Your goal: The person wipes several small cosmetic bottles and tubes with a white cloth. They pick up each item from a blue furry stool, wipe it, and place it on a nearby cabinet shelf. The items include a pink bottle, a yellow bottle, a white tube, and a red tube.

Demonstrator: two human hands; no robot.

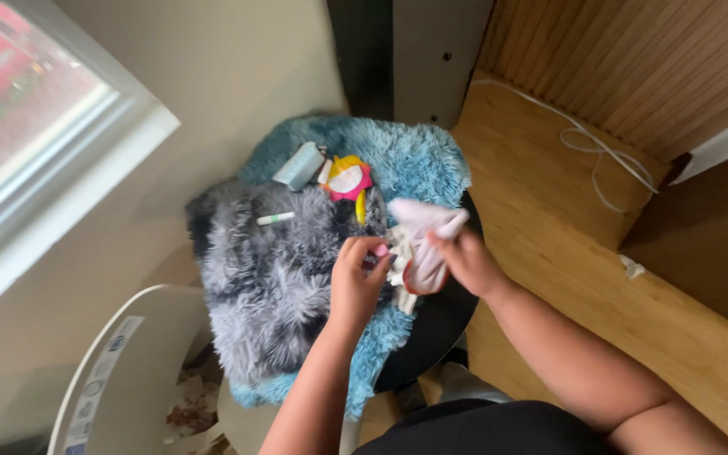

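Holding a small pale pink cloth [421, 240] over a round black surface [440, 329], a person works with both bare hands, seen from above. The cloth is soft and crumpled, bunched to a point at its upper right, with a reddish-orange patch showing at its lower edge and whitish fabric hanging in folds beneath it. The right hand [469, 261] grips the cloth from the right side, its fingers closed on the fabric. The left hand [355, 278] sits just beside the cloth on the left, its fingers curled and pinching the whitish edge; how firmly they hold cannot be told.

A shaggy blue rug [406, 152] covers most of the surface, and a shaggy grey rug [263, 278] lies over its left part, under the left hand. On the fur above the hands rest a pink and yellow toy [347, 179], a pale blue packet [298, 165] just beside it, and a white marker with a green cap [275, 219] lying apart on the grey pile. A white cord [600, 160] loops across the wooden floor [549, 253] to the right, and a small white scrap [632, 268] lies farther along. A window [35, 109] fills the upper left corner.
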